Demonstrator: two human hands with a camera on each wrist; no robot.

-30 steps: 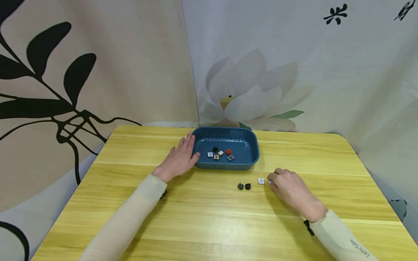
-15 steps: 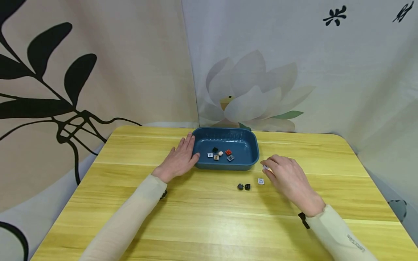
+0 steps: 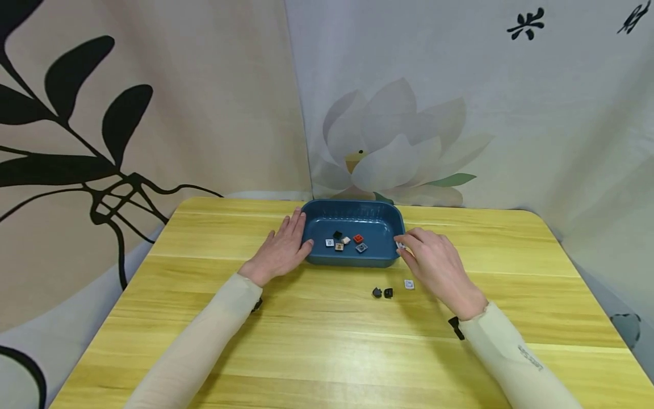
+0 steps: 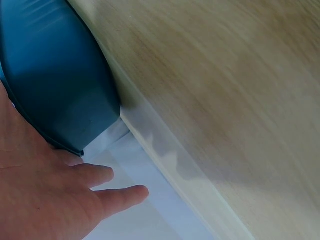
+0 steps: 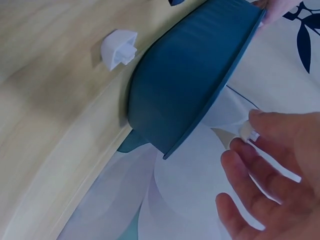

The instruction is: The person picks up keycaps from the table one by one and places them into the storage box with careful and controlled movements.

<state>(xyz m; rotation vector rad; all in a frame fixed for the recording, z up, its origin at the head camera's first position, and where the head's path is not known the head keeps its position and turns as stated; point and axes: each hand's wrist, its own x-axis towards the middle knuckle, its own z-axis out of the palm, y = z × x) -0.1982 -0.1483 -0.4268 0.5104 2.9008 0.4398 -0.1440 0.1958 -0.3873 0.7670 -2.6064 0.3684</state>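
Observation:
A blue rectangular tray (image 3: 352, 262) stands near the table's far edge. My left hand (image 3: 280, 251) lies flat with straight fingers against the tray's left end. My right hand (image 3: 438, 260) pinches a small white keycap (image 5: 246, 131) between thumb and index finger, level with the tray's right rim. Inside the tray sit several keycaps, among them a red keycap (image 3: 358, 238), a grey keycap (image 3: 361, 248) and a black keycap (image 3: 337, 234). Another white keycap (image 3: 409, 284) rests on the table in front of the tray, its stem showing in the right wrist view.
Two dark keycaps, one (image 3: 377, 292) to the left of the other (image 3: 389, 293), lie on the wooden table (image 3: 317, 352) before the tray. A printed curtain (image 3: 230, 113) hangs right behind the table's far edge.
My right hand has lifted the white keycap off the table and carried it left and away from me to the tray's right rim. My left hand has stayed put.

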